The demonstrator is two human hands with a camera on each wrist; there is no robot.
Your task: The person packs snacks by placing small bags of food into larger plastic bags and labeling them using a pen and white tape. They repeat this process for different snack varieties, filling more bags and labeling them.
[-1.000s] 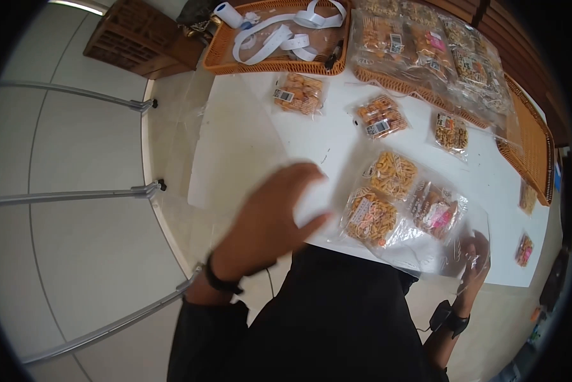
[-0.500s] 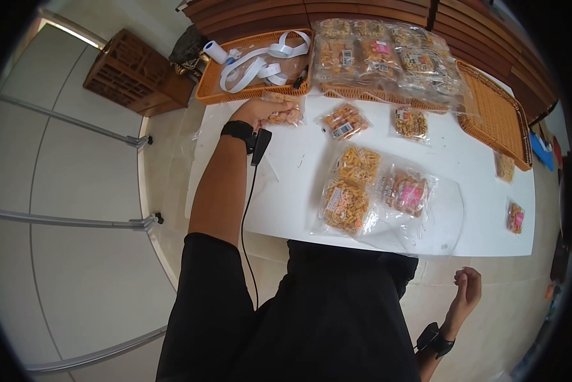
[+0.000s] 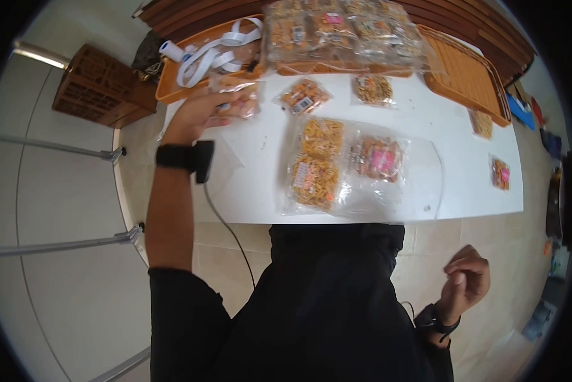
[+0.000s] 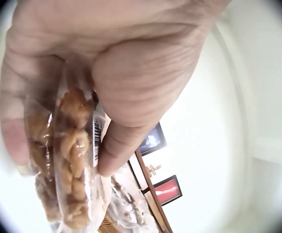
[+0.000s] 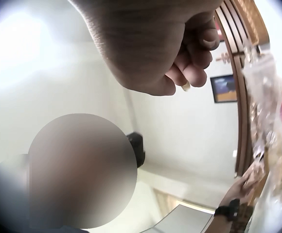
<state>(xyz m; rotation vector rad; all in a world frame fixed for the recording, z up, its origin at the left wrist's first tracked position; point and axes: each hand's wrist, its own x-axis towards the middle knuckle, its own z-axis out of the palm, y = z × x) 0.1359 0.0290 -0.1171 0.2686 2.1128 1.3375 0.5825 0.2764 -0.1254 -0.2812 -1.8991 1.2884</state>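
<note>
At the table's left, my left hand [image 3: 197, 114] grips a clear packet of orange-brown snacks [image 3: 242, 105]. The left wrist view shows the packet [image 4: 74, 155] between the thumb and fingers of the left hand [image 4: 107, 73], a barcode label beside the thumb. My right hand [image 3: 469, 280] hangs off the table's front edge with fingers loosely curled, holding nothing; in the right wrist view the hand [image 5: 150, 48] is likewise bare. On the table lies a large clear bag [image 3: 356, 191] over or around two yellow snack packets [image 3: 316, 181] and one pink-labelled packet [image 3: 378, 159].
Another orange snack packet [image 3: 305, 97] and a brown one [image 3: 374, 90] lie farther back. Behind are a basket with white tape strips [image 3: 171, 83], a stack of bagged packets [image 3: 337, 38] and a wicker tray [image 3: 464, 79]. Two small packets, one pink-labelled [image 3: 500, 173], sit at the right.
My left hand reached out to the back-left packet and took hold of it. My right hand let go of the large clear bag's edge and dropped off the table's front.
</note>
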